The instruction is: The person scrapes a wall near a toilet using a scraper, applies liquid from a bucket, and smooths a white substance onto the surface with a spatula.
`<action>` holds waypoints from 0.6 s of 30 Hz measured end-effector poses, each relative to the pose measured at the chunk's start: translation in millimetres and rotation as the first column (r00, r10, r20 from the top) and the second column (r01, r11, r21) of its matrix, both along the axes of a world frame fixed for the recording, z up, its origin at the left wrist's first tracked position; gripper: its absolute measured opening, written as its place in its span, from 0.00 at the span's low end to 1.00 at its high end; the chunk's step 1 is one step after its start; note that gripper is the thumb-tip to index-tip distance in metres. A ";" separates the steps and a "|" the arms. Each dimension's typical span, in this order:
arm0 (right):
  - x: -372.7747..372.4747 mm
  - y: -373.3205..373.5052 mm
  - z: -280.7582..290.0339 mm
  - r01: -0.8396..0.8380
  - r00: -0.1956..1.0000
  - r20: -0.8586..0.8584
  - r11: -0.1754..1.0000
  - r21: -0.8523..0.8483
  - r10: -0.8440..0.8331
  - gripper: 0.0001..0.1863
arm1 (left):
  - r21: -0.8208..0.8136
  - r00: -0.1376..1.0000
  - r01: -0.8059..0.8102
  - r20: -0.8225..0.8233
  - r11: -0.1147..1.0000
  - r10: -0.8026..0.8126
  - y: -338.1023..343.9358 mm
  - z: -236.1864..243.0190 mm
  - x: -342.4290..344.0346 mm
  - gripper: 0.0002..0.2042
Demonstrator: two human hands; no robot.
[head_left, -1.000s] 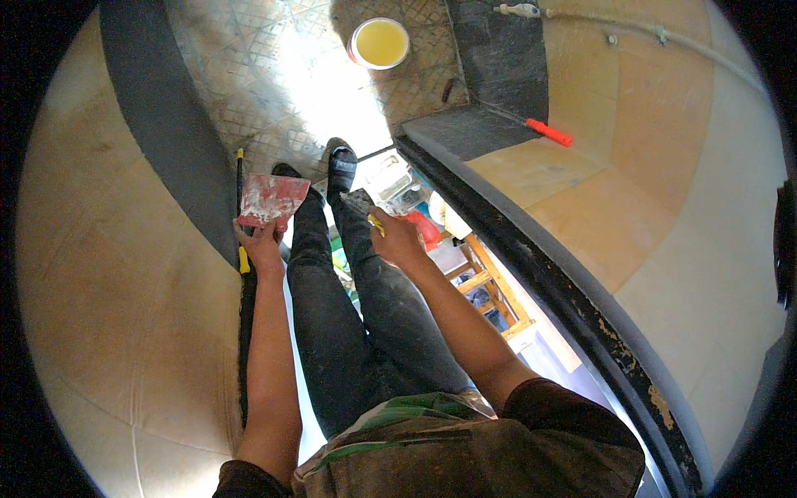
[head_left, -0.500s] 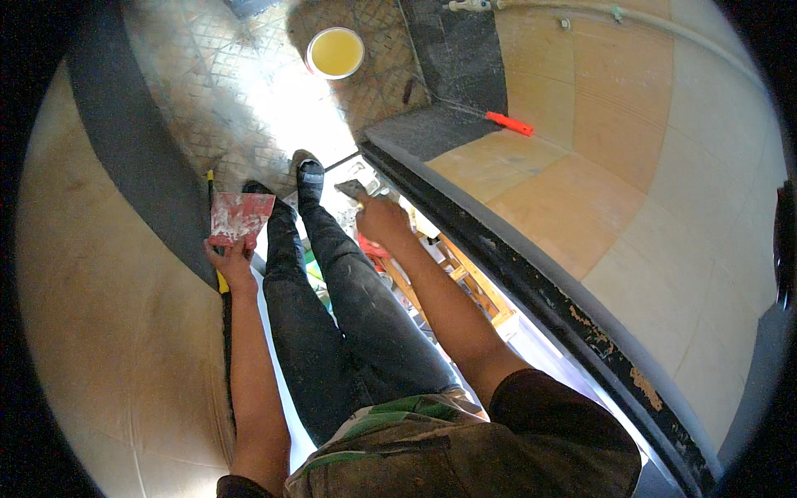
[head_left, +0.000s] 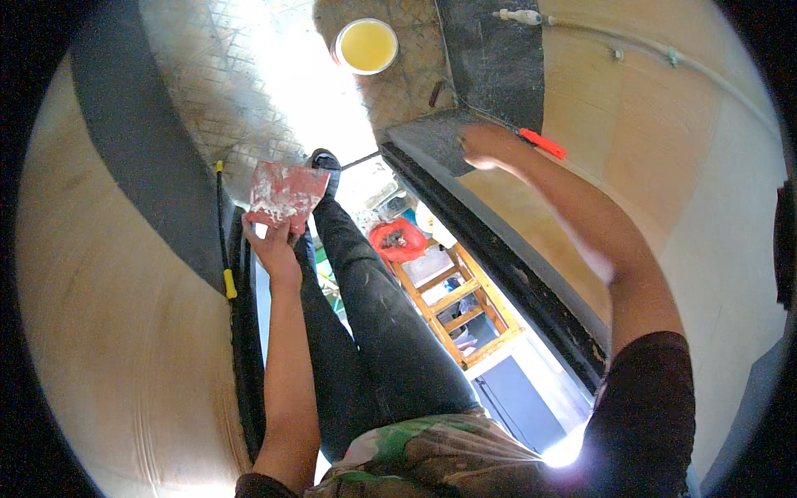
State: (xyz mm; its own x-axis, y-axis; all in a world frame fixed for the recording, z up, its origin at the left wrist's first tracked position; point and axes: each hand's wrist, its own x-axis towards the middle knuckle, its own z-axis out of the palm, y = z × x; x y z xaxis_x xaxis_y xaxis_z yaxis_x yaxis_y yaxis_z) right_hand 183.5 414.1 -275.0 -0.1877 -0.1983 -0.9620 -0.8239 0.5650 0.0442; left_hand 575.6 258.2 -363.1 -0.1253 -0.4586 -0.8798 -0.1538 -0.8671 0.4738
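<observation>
My left hand [head_left: 277, 246] grips a red flat plate [head_left: 289, 195] smeared with whitish paste, its fingers under the near edge and its face turned up. My right arm reaches out to the right, and my right hand [head_left: 491, 148] is closed low over the dark grey strip [head_left: 427, 133] by the tiled ledge. The putty knife seen in that hand a moment ago is hard to pick out now against the dark surface. Just beyond the hand lies a tool with a red handle [head_left: 543, 144] and a thin metal rod.
A tub of yellow liquid [head_left: 366, 46] stands on the patterned floor ahead. To the left is a black rod with yellow ends [head_left: 224, 236]. Below the black frame edge [head_left: 515, 282] are a wooden ladder-like frame [head_left: 457, 303] and a red bag [head_left: 397, 240]. A pipe [head_left: 598, 31] runs along the right wall.
My right hand has swung from beside my legs, where it held a putty knife, out right to the dark grey strip. The red plate in my left hand has shifted right and slightly upward.
</observation>
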 end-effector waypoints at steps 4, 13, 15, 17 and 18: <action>19.2 32.9 19.8 0.047 0.997 -0.064 0.973 0.224 -0.033 0.17 | 0.092 0.999 0.036 0.021 0.995 -0.038 20.7 -49.5 25.2 0.45; 75.9 -18.6 54.6 0.093 0.995 -0.066 0.929 0.358 -0.074 0.21 | 0.179 0.999 0.021 -0.027 0.984 -0.016 22.8 -93.0 50.1 0.44; 75.8 -19.5 50.4 0.082 0.996 -0.055 0.934 0.349 -0.067 0.22 | 0.190 0.999 0.011 -0.037 0.982 -0.004 18.7 -87.9 45.6 0.44; 75.5 -24.5 44.6 0.073 0.997 -0.041 0.925 0.374 -0.062 0.22 | 0.199 0.999 -0.007 -0.040 0.980 0.015 18.7 -87.0 44.3 0.44; 73.5 -29.2 40.4 0.070 0.998 -0.032 0.913 0.402 -0.063 0.22 | 0.210 0.999 0.000 -0.036 0.978 0.008 21.4 -90.7 48.5 0.45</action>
State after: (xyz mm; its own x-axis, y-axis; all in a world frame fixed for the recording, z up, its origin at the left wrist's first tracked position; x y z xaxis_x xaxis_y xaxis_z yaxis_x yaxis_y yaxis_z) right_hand 257.1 384.9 -234.6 -0.2049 0.2181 -0.9542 -0.7820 0.5497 0.2936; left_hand 624.1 279.6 -453.7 -0.1574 -0.2643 -0.9515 -0.1362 -0.9485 0.2860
